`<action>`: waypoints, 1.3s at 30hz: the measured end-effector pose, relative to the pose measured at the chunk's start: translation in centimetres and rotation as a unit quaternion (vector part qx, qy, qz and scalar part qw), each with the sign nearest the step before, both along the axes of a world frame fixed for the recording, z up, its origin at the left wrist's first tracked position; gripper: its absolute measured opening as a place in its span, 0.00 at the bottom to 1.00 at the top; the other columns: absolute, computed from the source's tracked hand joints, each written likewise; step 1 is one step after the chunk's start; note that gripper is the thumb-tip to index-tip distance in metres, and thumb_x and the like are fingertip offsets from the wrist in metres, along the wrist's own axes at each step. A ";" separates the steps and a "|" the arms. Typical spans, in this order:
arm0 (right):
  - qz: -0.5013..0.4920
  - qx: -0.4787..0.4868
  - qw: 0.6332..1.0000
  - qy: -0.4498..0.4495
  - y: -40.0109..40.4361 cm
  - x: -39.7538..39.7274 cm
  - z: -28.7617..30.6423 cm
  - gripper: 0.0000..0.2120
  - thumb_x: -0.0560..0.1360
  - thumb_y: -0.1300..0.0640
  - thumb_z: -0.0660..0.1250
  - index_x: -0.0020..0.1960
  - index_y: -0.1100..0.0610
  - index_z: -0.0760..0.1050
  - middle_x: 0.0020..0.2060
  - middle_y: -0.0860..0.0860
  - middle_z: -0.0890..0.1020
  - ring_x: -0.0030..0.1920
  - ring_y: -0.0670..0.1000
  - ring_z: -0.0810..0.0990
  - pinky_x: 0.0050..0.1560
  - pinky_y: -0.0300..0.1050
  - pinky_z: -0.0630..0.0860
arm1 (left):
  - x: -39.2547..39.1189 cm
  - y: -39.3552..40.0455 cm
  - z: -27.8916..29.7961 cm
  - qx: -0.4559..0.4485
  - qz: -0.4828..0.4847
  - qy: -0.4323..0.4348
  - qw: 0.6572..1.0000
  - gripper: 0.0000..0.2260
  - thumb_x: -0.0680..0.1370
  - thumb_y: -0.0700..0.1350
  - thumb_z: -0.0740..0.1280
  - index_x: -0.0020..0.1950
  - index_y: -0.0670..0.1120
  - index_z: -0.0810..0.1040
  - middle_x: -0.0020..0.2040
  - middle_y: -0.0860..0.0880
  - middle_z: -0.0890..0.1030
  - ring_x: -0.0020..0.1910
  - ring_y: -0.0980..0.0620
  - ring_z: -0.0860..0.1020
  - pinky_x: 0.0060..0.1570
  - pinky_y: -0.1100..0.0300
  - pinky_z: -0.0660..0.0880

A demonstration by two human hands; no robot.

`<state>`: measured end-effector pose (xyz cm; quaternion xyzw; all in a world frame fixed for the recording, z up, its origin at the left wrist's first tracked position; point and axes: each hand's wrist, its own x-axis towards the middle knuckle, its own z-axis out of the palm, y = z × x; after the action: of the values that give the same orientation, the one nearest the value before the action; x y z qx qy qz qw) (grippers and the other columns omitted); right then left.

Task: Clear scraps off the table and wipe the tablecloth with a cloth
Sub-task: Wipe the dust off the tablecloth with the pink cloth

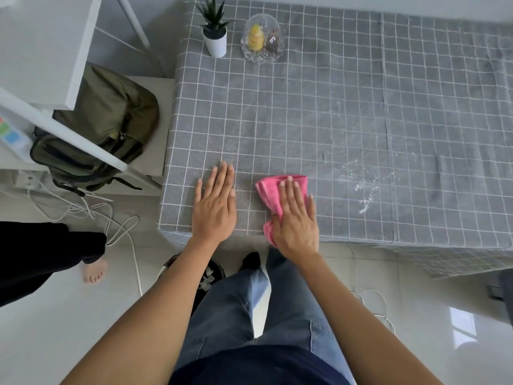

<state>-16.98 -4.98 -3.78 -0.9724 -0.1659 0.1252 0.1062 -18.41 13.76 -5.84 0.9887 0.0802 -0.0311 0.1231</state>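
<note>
In the head view, white crumb scraps (363, 187) are seen scattered to the right of the pink cloth (270, 190), on the grey checked tablecloth (305, 120). If the cloth is swept toward them carelessly, the scraps may be smeared into the fabric or flicked over the table edge past the dark bin (211, 273) glimpsed below the cloth; the tablecloth may also be dragged and bunched if it is not held down. The cloth is pressed flat under the right hand (295, 218), fingers straight and together. Left of the cloth, the left hand (215, 202) is laid flat with fingers extended, nothing held. Both forearms are stretched forward.
</note>
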 end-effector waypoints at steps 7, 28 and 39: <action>-0.131 -0.018 0.991 -0.004 -3.2 0.6 -0.2 0.35 0.73 0.46 0.43 0.77 0.58 0.40 0.77 0.54 0.45 0.75 0.49 0.38 0.74 0.52 0.36 | -0.1 0.1 0.0 -0.001 0.008 0.000 1.000 0.25 0.81 0.51 0.38 0.78 0.49 0.45 0.79 0.52 0.46 0.77 0.54 0.43 0.75 0.48 0.41; -0.193 -0.006 0.981 0.005 -4.4 2.3 -0.2 0.34 0.74 0.47 0.41 0.77 0.57 0.40 0.77 0.53 0.43 0.76 0.50 0.38 0.75 0.53 0.37 | -0.4 0.1 -0.2 -0.007 0.010 0.003 1.000 0.24 0.81 0.51 0.39 0.78 0.49 0.44 0.78 0.53 0.46 0.77 0.54 0.43 0.75 0.48 0.41; 0.022 0.027 0.999 0.009 4.0 3.1 -0.3 0.33 0.76 0.44 0.35 0.77 0.57 0.41 0.77 0.52 0.44 0.76 0.50 0.39 0.76 0.54 0.40 | 1.0 0.0 -0.4 0.000 0.014 -0.004 1.000 0.24 0.82 0.50 0.42 0.78 0.48 0.47 0.78 0.52 0.47 0.77 0.54 0.45 0.75 0.46 0.44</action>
<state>-13.86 -0.96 -4.08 -0.9641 -0.1897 0.1315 0.1313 -17.42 13.73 -6.21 0.9876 0.0931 -0.0258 0.1241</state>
